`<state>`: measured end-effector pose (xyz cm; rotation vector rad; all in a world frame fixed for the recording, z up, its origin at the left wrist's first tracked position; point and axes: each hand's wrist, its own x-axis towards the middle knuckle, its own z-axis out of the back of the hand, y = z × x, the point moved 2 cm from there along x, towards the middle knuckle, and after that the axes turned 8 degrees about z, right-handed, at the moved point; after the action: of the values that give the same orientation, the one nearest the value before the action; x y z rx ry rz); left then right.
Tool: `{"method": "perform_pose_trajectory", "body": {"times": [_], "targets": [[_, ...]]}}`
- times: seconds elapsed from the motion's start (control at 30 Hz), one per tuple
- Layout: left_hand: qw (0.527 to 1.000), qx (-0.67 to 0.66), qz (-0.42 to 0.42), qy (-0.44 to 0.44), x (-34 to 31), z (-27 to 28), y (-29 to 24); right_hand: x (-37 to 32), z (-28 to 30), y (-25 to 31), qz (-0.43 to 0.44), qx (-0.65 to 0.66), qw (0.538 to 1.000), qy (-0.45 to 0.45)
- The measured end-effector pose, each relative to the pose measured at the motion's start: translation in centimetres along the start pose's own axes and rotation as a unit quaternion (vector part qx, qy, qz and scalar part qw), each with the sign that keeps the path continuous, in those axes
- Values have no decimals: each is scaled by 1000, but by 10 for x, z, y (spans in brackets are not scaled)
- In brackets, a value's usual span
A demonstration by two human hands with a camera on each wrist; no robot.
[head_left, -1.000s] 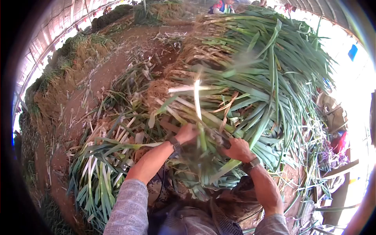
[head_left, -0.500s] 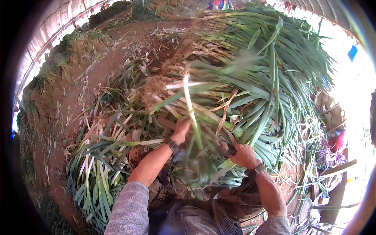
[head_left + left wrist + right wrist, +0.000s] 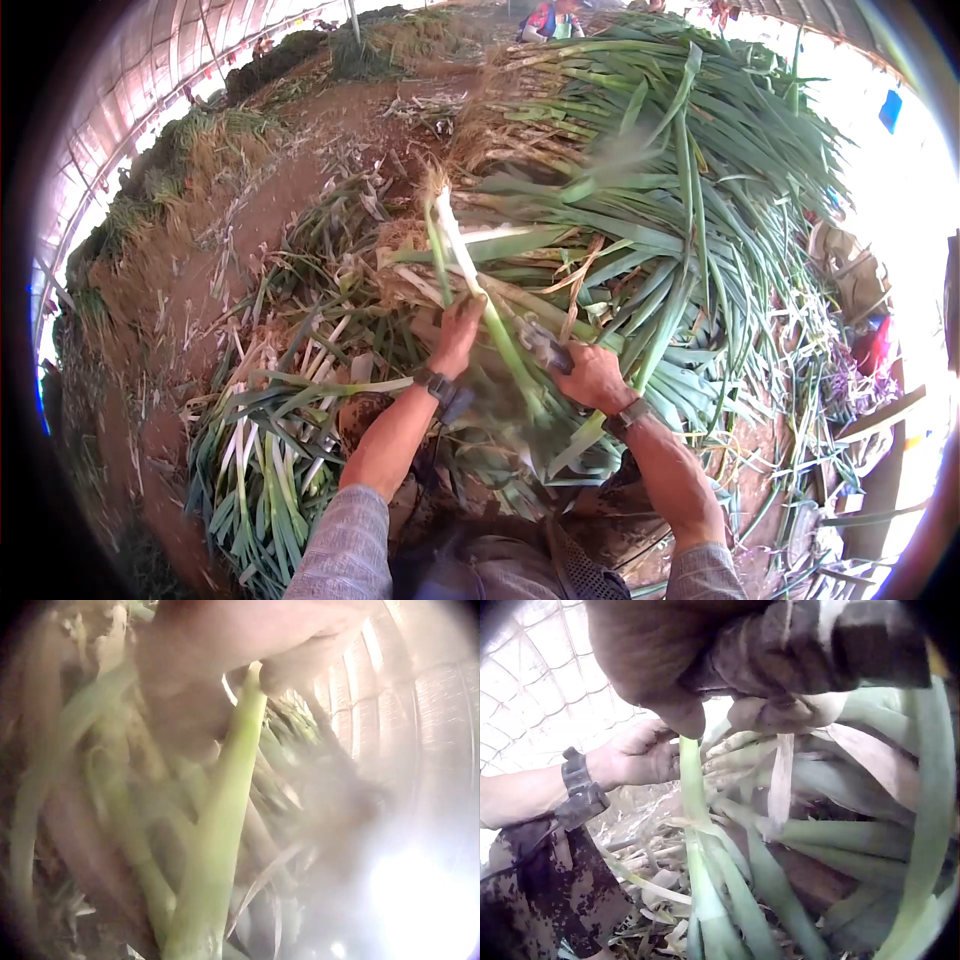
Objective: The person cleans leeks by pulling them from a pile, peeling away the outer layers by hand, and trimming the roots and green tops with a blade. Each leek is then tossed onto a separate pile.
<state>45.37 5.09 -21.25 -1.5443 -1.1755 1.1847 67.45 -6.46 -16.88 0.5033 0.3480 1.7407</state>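
Observation:
In the head view a leek (image 3: pixel 458 240) leans with its roots up and to the left, its white stem gripped by the left hand (image 3: pixel 459 335). The left wrist view shows the leek's green stem (image 3: pixel 225 825) below blurred fingers (image 3: pixel 225 637). My right hand (image 3: pixel 592 377) holds a dark wrapped handle (image 3: pixel 832 652), beside the leek's green part. In the right wrist view, the thumb and a finger of that hand are close to the top of a green stalk (image 3: pixel 693 776); contact cannot be told.
A big heap of leeks (image 3: pixel 700 150) lies ahead and to the right, roots facing left. Stalks with white stems (image 3: pixel 265 470) lie at the lower left. Brown soil (image 3: pixel 260 200) with scraps runs along the left. Another person (image 3: pixel 550 22) is at the far end.
The leek has moved left and tilted, its root end now further left. My left hand has shifted slightly left with it. The right hand has moved slightly up and left since half a second ago.

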Motion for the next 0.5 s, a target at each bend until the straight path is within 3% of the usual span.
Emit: {"method": "perform_pose_trajectory", "body": {"times": [0.07,0.27,0.37,0.5], "targets": [[999,21,-37,5,0,4,-1,5,1,6,-8,-12,1000,8],[998,63,1,8,1,13,20,17,-1,14,-10,-15,1000,-22],[990,91,-18,103,-4,13,27,23,-3,17,-22,-8,999,-24],[992,56,60,92,-6,26,26,26,0,23,-45,23,998,-26]]}}
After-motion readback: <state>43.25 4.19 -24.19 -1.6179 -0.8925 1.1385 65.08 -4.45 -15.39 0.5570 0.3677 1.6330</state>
